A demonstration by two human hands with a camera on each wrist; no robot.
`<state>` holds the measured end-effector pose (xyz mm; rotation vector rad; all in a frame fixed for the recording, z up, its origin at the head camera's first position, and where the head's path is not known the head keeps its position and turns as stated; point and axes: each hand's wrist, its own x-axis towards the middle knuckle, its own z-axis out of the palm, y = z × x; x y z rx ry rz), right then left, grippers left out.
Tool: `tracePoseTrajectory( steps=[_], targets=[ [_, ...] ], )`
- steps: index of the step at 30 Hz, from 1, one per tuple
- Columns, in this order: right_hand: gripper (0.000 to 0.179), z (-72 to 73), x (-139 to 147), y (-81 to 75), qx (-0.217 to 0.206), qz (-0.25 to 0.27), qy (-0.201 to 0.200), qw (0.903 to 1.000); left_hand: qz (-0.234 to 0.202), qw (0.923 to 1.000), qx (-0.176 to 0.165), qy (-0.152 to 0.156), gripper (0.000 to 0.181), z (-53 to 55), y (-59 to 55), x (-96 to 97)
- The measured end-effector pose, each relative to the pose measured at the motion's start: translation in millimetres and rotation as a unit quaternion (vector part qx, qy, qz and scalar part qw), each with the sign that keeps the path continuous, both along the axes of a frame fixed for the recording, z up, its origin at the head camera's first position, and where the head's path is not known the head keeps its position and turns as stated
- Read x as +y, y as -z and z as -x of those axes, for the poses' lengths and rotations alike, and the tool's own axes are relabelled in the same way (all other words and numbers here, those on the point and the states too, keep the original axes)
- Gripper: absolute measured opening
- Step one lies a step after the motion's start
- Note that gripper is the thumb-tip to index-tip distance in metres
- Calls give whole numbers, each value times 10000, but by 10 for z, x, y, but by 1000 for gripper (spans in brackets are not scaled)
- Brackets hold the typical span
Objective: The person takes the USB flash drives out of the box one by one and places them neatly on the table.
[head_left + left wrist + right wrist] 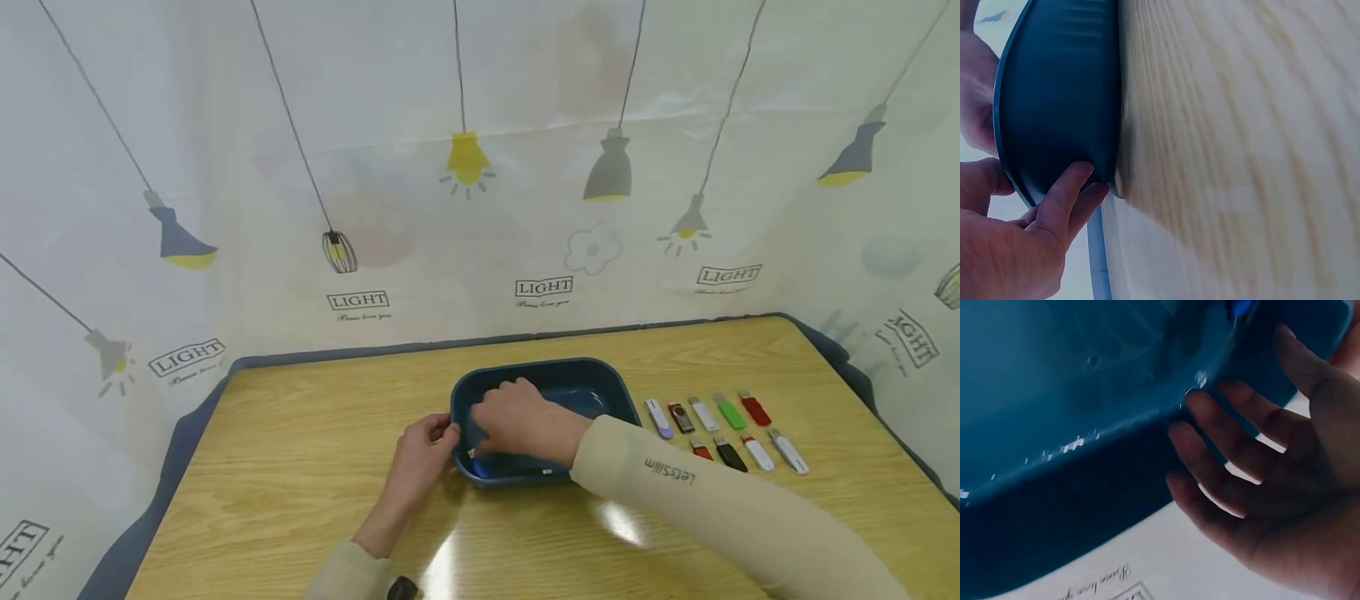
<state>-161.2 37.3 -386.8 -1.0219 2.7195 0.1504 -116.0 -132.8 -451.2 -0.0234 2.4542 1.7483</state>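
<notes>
A dark blue plastic bin (pixel 592 364) stands on the wooden table. My left hand (pixel 417 462) holds its left end, with the thumb by the rim and fingertips on the outer wall, as the left wrist view shows. Inside the bin is my right hand (pixel 517 421). In the right wrist view its fingers (pixel 1207 465) are loosely bent and spread, thumb apart, with nothing visible between them. A small bright blue object (pixel 1240 307) lies in the bin near that thumb; its kind is unclear. A small pale item (pixel 547 472) shows near the front inner wall.
Two rows of USB sticks lie right of the bin, among them a green one (pixel 730 412), a red one (pixel 755 409) and a black one (pixel 731 455). My right sleeve (pixel 697 492) passes in front of them. A lamp-patterned curtain (pixel 450 317) hangs behind the table (pixel 300 467).
</notes>
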Motion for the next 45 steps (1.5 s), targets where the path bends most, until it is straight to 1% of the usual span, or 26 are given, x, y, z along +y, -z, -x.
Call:
tracePoseTrajectory(
  steps=[5, 10, 16, 19, 25, 29, 34, 38, 40, 41, 45],
  targets=[
    [39, -22, -91, 50, -328, -221, 167, 9991, 221, 9997, 17, 40, 36, 1, -9, 16],
    [36, -37, -168, 49, -419, -441, 95, 9981, 123, 9999, 12, 46, 37, -8, -22, 18],
    [33, -57, -220, 77, -432, -402, 39, 9982, 89, 9999, 104, 71, 38, -15, -27, 20],
    [29, -59, -228, 90, -470, -360, 65, 9982, 113, 9998, 126, 80, 38, -9, -24, 20],
    [12, -42, -239, 115, -564, -391, 154, 9975, 36, 10000, 13, 84, 38, 8, -10, 13],
    [6, -17, -224, 133, -646, -437, 207, 9967, -1, 10000, -25, 74, 39, 2, -15, 8],
    [6, 17, -153, 119, -787, -448, 235, 9956, 79, 9999, -124, 55, 38, 1, -16, -7],
    [7, 32, -117, 76, -1141, -384, 428, 9918, 93, 9999, -107, 48, 38, 4, -9, -15],
    [10, 26, -117, 66, -1245, -359, 444, 9906, 61, 9999, -106, 32, 38, 10, -2, -17],
    [11, 19, -120, 66, -1261, -348, 430, 9905, 48, 9999, -101, 28, 38, 13, 2, -17],
    [13, -11, -132, 103, -1006, -445, 156, 9938, 20, 10000, -88, 12, 38, 18, 5, -16]
  ],
)
